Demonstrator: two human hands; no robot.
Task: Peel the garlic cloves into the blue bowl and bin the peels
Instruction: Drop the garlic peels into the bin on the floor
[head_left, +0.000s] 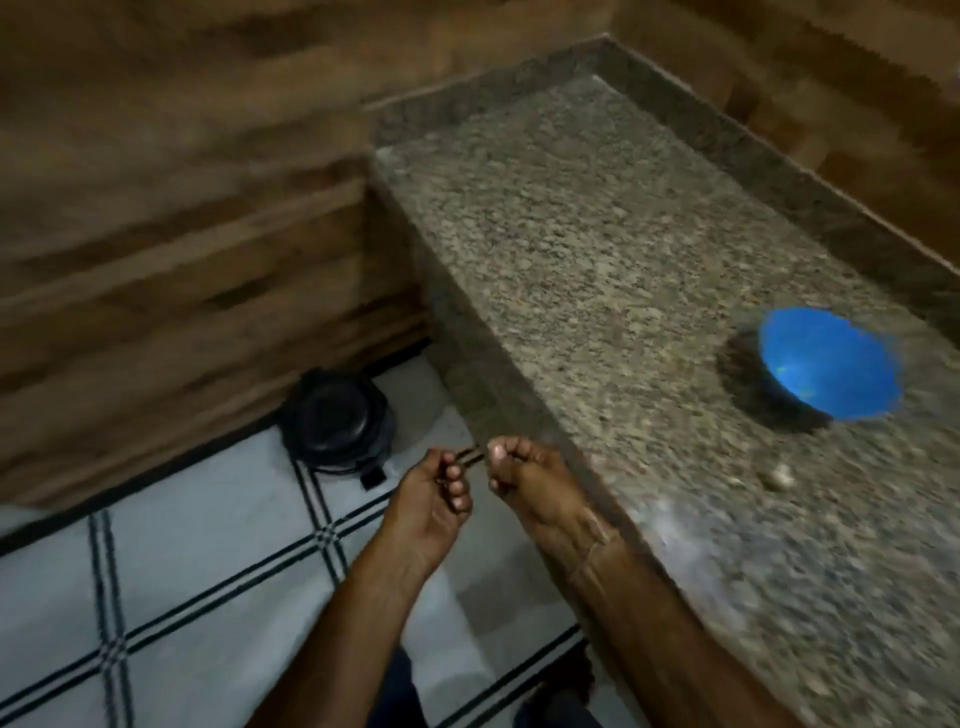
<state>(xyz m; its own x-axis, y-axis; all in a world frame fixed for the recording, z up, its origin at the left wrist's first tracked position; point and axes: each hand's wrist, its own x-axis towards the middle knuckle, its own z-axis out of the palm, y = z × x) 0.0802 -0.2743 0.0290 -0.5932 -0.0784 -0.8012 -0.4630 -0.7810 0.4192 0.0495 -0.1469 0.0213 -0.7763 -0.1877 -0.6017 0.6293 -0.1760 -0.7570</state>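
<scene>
1. Both hands hang over the tiled floor (208, 519), near each other but not touching. My left hand (434, 499) and right hand (524, 480) have curled fingers; whether they pinch any peel, I cannot tell.
2. Blue bowl (831, 364) stands on the granite counter (597, 249), well to the right of my right hand.
3. Black bin (335, 426) stands ahead of my left hand, slightly left.

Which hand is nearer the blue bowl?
Right. The right hand is at the edge of the counter, left of the blue bowl; the left hand is farther left, over the tiled floor.
</scene>
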